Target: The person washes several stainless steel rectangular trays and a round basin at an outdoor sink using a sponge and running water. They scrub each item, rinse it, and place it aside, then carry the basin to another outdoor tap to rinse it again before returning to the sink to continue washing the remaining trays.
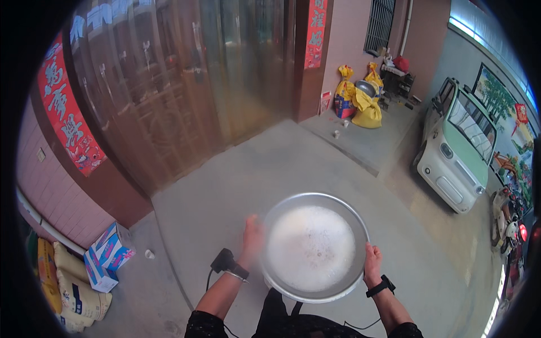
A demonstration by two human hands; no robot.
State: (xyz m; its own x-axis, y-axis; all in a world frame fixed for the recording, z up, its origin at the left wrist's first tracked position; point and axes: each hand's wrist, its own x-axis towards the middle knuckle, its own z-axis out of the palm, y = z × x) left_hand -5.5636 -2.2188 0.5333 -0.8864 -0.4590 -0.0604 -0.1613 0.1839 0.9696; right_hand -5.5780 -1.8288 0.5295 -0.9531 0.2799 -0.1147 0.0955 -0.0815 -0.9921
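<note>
Both hands grip the metal basin of foamy white water — left hand (blurred) and right hand clasping opposite rims — seemingly mid-carry over the concrete floor, so keeping it level matters.

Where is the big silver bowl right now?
In the head view, low and centre, the silver bowl is held between the left hand and right hand, above the concrete floor.

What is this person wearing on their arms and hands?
Both hands are bare, with no gloves. The left hand is blurred; a thin silvery bangle sits on its wrist. The right hand has a black watch-like band at the wrist. The forearms are uncovered, and dark sleeves with a fine speckled pattern begin near the elbows at the lower edge.
</note>
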